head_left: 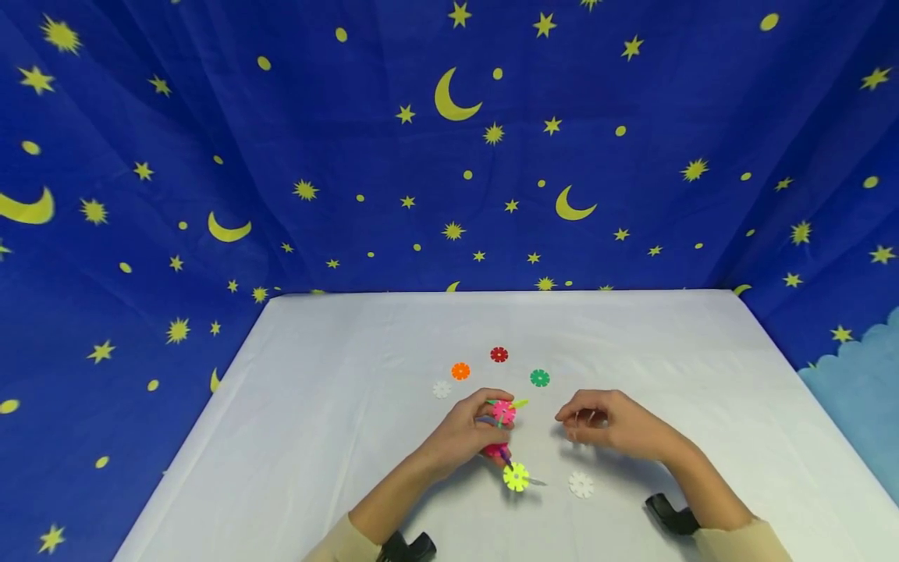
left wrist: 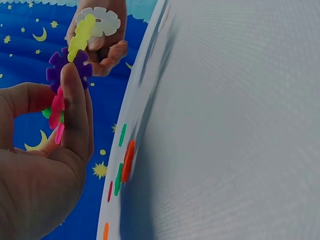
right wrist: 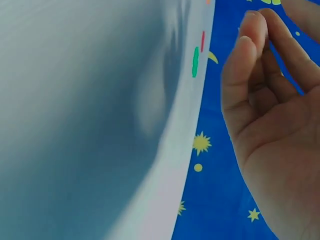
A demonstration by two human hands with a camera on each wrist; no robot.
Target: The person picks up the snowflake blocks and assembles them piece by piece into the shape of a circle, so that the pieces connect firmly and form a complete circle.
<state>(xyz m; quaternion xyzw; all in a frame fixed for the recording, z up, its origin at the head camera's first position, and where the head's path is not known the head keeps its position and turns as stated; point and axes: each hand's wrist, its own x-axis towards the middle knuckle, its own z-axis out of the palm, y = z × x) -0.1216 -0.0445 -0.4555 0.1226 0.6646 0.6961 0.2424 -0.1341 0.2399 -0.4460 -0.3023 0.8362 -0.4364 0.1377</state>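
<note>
My left hand [head_left: 467, 429] grips a chain of interlocked notched plastic discs. A pink disc [head_left: 503, 411] with yellow and green pieces shows at its far end. Lower down, a purple disc [left wrist: 59, 70], a yellow disc [head_left: 516, 477] and a white disc [left wrist: 102, 21] stick out toward me. Fingers cover part of the chain, including some of a second pink disc [head_left: 495, 450]. To the right, my right hand [head_left: 614, 425] hovers over the table, apart from the chain. Its fingers are loosely bent, and the right wrist view shows nothing between them.
Loose discs lie on the white table [head_left: 351, 351]: red [head_left: 499, 354], orange [head_left: 460, 371], green [head_left: 539, 378] and white [head_left: 442, 389] beyond the left hand. Another white disc [head_left: 580, 485] lies nearer me. A blue star-patterned curtain [head_left: 393, 156] surrounds the table.
</note>
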